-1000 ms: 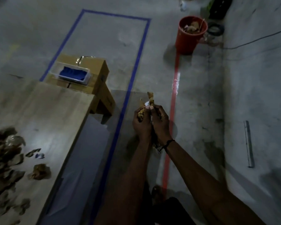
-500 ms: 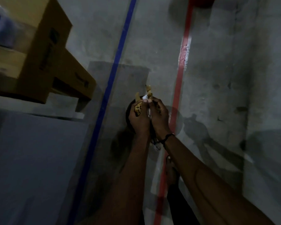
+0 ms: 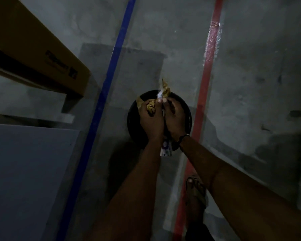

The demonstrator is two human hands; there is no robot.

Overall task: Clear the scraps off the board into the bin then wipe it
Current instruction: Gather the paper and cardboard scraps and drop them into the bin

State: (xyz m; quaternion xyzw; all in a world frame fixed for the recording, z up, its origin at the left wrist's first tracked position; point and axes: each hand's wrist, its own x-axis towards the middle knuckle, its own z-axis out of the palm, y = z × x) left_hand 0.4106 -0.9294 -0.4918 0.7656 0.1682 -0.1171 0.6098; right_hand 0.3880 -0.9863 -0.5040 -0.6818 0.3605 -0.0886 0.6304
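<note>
1. I see the left hand [image 3: 150, 118] and right hand [image 3: 175, 117] pressed together directly over the black bin [image 3: 185, 108], both clenched around a wad of scraps [image 3: 165, 91].
2. Brown and white bits stick out above the fingertips; a printed strip hangs below the wrists.
3. Left of the bin runs blue tape [image 3: 109, 80]; right of it, red tape [image 3: 208, 70].
4. A cardboard box [image 3: 33, 47] sits further left of the bin.
</note>
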